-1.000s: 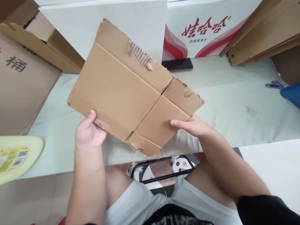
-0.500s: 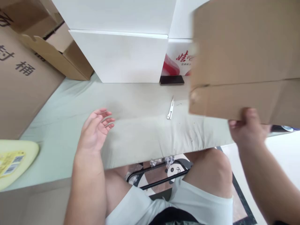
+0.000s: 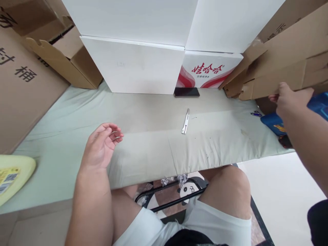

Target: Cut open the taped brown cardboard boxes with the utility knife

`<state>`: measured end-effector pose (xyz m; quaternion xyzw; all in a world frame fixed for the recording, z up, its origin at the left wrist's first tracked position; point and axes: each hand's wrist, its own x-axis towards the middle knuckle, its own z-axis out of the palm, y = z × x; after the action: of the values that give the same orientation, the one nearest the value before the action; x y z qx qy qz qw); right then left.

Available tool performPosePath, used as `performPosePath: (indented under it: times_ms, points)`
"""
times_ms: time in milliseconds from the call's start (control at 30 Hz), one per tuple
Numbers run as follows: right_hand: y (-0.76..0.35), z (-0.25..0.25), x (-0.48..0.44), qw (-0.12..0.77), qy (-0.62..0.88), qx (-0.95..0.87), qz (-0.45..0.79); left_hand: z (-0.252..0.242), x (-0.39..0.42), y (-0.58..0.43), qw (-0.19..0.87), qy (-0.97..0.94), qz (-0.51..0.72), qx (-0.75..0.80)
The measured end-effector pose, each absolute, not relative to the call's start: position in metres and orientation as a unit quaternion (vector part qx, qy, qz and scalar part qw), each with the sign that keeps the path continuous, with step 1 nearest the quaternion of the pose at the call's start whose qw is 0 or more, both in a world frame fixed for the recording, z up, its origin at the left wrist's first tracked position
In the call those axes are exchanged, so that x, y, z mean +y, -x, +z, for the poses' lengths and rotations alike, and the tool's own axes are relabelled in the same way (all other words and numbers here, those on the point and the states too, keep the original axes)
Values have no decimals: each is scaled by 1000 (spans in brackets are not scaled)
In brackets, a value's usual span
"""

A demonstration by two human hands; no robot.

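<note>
My right hand (image 3: 292, 99) grips the lower edge of a flattened cardboard sheet (image 3: 289, 73) at the right end of the table, beside other brown cardboard. Over the left half of the table hovers my left hand (image 3: 104, 143), palm inward, its fingers loosely curled and apart, holding nothing. A white-handled knife (image 3: 186, 121) lies on the pale green cloth (image 3: 143, 136) between the two hands. Behind it a dark phone (image 3: 187, 92) rests against the foot of the white boxes.
White boxes (image 3: 133, 65) stand stacked at the back, next to one with red print (image 3: 207, 70). Brown cartons (image 3: 77, 65) fill the left rear. A pale yellow bottle (image 3: 17, 176) lies at the left edge. Blue packaging (image 3: 273, 123) sits beneath my right forearm.
My right hand has carried the cardboard sheet away to the right and back, uncovering the red-printed box and the blue packaging. My left hand has barely moved.
</note>
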<state>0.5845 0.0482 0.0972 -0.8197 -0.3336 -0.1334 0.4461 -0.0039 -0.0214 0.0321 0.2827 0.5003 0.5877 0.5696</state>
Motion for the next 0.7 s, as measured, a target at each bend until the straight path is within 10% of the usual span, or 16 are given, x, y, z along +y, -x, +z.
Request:
performPosePath:
  times_ms: [400, 700]
  points:
    - [-475, 106, 56, 368, 810, -451, 77, 42, -23, 22, 560, -254, 612, 498]
    - [-239, 77, 87, 179, 446, -863, 157, 50, -35, 48, 535, -197, 683, 456]
